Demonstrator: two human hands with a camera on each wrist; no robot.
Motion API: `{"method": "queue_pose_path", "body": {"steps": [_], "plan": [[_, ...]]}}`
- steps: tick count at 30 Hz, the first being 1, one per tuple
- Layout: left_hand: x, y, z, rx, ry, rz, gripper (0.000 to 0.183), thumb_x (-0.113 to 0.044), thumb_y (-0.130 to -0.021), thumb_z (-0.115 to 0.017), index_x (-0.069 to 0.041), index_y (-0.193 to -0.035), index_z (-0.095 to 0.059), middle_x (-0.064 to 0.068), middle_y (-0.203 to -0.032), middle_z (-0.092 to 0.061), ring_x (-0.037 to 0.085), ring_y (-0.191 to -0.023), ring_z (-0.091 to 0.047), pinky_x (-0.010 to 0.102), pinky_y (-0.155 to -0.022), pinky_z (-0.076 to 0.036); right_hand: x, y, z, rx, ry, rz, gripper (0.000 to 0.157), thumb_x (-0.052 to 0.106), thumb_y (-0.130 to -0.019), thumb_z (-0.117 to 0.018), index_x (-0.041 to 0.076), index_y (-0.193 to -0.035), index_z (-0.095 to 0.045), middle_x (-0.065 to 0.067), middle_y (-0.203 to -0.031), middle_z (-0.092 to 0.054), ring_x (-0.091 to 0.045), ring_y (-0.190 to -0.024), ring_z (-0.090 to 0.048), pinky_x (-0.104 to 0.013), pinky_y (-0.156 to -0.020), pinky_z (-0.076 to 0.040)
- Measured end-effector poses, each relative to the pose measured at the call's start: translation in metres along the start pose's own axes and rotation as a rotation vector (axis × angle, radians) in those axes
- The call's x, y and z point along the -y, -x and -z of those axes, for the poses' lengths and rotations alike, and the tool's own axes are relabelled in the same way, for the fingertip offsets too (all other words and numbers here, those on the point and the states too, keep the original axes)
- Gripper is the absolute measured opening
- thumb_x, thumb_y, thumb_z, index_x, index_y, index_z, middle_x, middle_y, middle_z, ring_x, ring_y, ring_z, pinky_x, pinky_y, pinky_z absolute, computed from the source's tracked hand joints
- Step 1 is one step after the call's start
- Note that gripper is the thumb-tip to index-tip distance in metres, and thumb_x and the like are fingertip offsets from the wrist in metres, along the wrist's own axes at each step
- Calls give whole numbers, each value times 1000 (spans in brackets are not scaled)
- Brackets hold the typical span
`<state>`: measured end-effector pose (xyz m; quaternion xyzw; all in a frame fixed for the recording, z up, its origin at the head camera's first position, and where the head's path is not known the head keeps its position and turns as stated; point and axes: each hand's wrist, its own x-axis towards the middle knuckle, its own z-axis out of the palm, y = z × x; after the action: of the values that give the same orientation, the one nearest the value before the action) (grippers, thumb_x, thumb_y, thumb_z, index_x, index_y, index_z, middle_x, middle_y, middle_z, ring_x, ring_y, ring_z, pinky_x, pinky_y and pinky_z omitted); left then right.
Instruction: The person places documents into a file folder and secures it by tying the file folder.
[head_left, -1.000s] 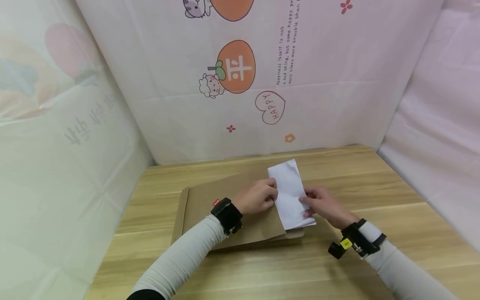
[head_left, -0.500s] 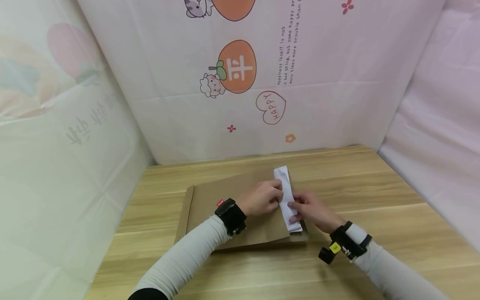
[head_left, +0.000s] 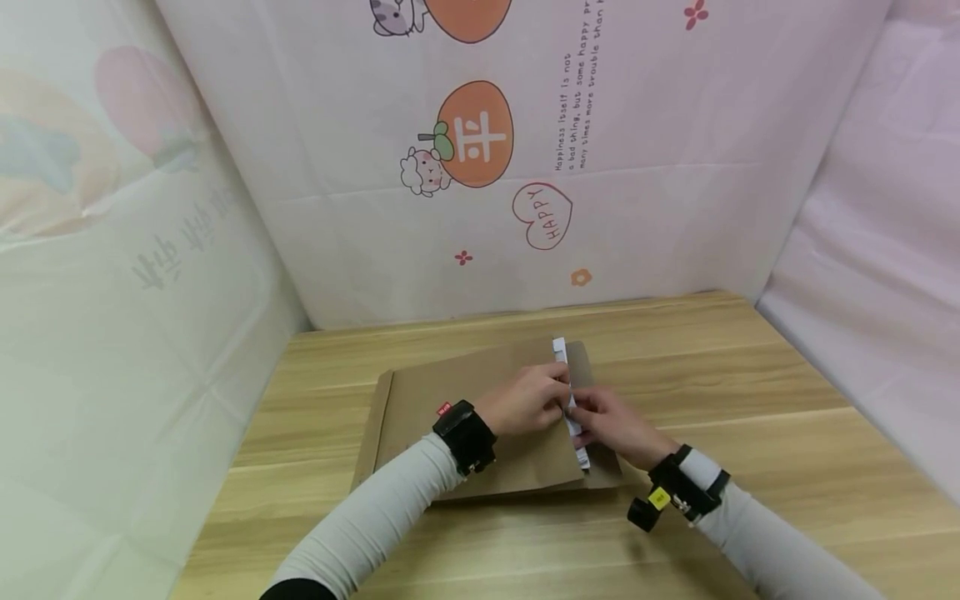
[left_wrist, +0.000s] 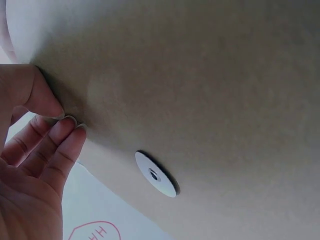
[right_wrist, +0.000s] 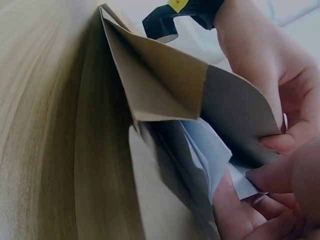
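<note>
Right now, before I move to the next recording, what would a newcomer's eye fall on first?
Probably the brown envelope on the wooden table, with white paper poking out along its right side. The left grip pinches the envelope's upper edge, while the right grip holds the paper. Behind, an orange fruit drawing stands out on the pale backdrop.

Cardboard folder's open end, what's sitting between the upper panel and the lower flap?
Folded white paper, pinched by the right hand, lies between the upper panel and the lower flap, as the right wrist view shows.
</note>
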<state>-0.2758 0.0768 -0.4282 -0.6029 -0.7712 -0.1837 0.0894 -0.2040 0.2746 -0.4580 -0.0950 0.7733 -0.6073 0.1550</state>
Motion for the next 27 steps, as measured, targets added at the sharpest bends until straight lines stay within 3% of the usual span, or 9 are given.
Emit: {"method": "queue_pose_path", "body": {"steps": [8, 19, 27], "plan": [[-2, -1, 1, -11, 10, -8, 15, 1, -88, -69, -13, -87, -76, -1, -96, -54, 7, -82, -52, 14, -74, -42, -1, -1, -2, -3, 9, 5, 29, 9, -109, -43, -8, -130, -56, -14, -105, -55, -22, -88, -60, -32, -74, -58], [-3, -2, -4, -13, -3, -27, 16, -1, -91, -67, -14, -86, -72, -2, -94, -52, 7, -79, -49, 15, -71, -40, -7, -3, -8, 51, -6, 31, 31, 10, -109, -39, -9, -130, -53, -17, -121, -62, -24, -107, -64, -42, -88, -57], [-4, -2, -4, -10, -25, -51, 17, -1, -92, -68, -15, -82, -69, -2, -93, -50, 8, -78, -48, 15, -71, -38, -12, -9, -14, 66, 60, 71, 22, 12, -109, -44, -1, -123, -56, -11, -111, -65, -20, -100, -62, -33, -83, -53]]}}
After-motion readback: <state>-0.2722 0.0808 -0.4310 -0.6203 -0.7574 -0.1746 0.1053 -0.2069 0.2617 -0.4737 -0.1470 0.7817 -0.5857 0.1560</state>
